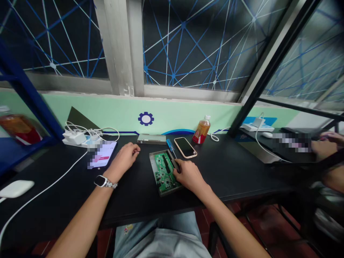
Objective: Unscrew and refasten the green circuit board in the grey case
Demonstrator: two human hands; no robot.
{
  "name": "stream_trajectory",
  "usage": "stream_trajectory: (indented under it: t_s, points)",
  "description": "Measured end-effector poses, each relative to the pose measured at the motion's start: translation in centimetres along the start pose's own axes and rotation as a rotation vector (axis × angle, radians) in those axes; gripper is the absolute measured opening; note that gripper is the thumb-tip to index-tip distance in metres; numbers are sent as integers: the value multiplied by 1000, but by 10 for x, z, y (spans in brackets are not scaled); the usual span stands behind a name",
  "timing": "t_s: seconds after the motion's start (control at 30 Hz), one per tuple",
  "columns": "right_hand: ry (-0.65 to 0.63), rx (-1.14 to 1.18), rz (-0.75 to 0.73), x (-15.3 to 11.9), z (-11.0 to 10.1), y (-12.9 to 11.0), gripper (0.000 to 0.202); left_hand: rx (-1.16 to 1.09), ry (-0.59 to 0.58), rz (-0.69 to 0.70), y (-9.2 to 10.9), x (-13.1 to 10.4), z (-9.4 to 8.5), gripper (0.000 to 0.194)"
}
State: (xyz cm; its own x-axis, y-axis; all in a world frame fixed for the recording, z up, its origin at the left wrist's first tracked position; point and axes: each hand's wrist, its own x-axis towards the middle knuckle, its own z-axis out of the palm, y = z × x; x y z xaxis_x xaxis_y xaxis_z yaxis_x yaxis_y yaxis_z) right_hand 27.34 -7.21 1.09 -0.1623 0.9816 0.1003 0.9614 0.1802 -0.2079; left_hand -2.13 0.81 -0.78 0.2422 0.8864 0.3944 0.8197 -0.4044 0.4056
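Observation:
A shallow metal case holding a green circuit board (163,170) lies on the black desk in front of me. My right hand (189,175) is at the case's right side, thumb and index finger closed on its edge; the other fingers are hidden beneath. A screwdriver with a blue handle (170,144) lies just beyond the case, its shaft pointing toward my right hand. My left hand (126,159) rests on the desk left of the case, fingers curled in with nothing visible in them. Behind the case lies a flat grey metal piece (152,139).
A phone (185,147) and a drink bottle (201,129) stand to the right. On the left are a lit phone (103,154), a power strip (80,139) with white cables and a white charger (16,189). Another person's hand (326,147) shows beyond the dark frame.

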Motion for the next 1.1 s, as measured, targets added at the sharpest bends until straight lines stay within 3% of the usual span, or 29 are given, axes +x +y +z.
stream_trajectory:
  t_s: [0.17, 0.37, 0.47, 0.63, 0.73, 0.87, 1.1]
  points:
    - [-14, 0, -6, -6, -1, 1, 51, 46, -136, -131, -29, 0, -19, 11]
    - [0, 46, -39, -10, 1, -5, 37, 54, -192, -200, -45, -1, -16, 12]
    - [23, 65, -37, -11, 5, -9, 32, 89, -199, -210, -46, 0, -13, 10]
    - [42, 200, -72, -8, 7, -4, 47, 129, -182, -161, -39, 0, -13, 11]
    - [87, 247, 7, 2, 2, 7, 45, 134, -140, -113, -36, -1, -13, 14]
    - [61, 94, 136, 13, -8, 18, 40, 124, -152, -139, -39, 0, -13, 13]
    - [-7, -73, 20, 9, -3, -6, 43, 92, -197, -171, -41, 0, -14, 11]
